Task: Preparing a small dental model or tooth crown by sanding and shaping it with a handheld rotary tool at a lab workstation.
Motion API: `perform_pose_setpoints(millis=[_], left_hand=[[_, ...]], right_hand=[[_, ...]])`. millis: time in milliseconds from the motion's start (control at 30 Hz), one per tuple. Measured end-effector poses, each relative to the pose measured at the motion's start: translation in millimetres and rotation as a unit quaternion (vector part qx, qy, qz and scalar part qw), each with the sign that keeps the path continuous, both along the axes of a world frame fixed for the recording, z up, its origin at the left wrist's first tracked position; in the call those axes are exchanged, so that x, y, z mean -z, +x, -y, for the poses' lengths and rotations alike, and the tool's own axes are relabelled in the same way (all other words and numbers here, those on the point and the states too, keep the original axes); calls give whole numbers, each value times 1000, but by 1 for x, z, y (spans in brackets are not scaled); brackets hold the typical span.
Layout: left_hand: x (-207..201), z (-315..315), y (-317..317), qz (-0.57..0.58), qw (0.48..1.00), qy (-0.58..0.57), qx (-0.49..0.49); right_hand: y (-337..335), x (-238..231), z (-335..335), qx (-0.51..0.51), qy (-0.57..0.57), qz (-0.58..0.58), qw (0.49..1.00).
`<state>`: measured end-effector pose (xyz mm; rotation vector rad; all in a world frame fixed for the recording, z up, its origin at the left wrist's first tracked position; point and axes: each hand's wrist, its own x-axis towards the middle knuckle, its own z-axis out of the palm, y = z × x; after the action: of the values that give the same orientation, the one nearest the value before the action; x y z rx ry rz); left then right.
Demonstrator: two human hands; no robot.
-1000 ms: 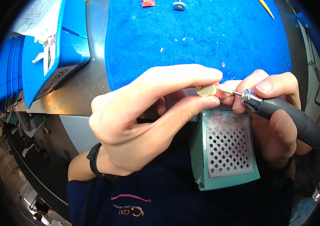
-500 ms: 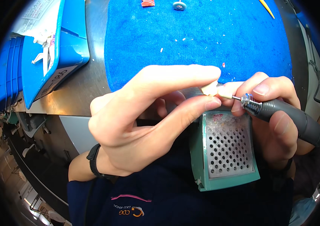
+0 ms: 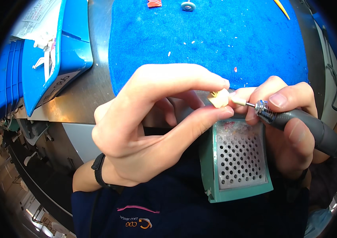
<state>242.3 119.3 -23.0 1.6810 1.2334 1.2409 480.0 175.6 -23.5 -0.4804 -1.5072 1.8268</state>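
Pinching a small, cream-coloured, tooth-like piece (image 3: 219,99), the thumb and index finger of the left hand (image 3: 117,123) are closed on it, its chunkier end turned to the right; the other fingers are curled behind. By the right hand (image 3: 286,150), a dark grey, cylindrical rotary handpiece (image 3: 312,129) is grasped between thumb and fingers. In its ridged silver collet (image 3: 262,108) a thin steel shank (image 3: 250,104) is held, tipped by a pale, tapered bit (image 3: 238,100). The bit is pointed at the piece, just beside it; whether they touch cannot be told.

Below the fingers, a green box-shaped housing (image 3: 207,174) is seen, faced with a perforated grey metal plate (image 3: 243,158). Beyond the hands, a bright blue cloth towel (image 3: 208,31) is spread on a brushed-metal table (image 3: 99,75), dotted with pale crumbs. Along its far edge are seen a red scrap (image 3: 154,3), a grey-blue disc on a shank (image 3: 188,6) and a slim yellow stick (image 3: 282,10). At far left, white items (image 3: 47,63) are held in a blue plastic bin (image 3: 75,43).
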Motion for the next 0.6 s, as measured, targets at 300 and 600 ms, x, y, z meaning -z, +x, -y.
perform_pose_setpoints(millis=[300,600], left_hand=[[8,-3,-2,53,998,35,29],[5,-5,-6,59,996,35,61]], right_hand=[[2,-4,1,5,-21,34,999],[-1,-6,2,9,-23,35,999]])
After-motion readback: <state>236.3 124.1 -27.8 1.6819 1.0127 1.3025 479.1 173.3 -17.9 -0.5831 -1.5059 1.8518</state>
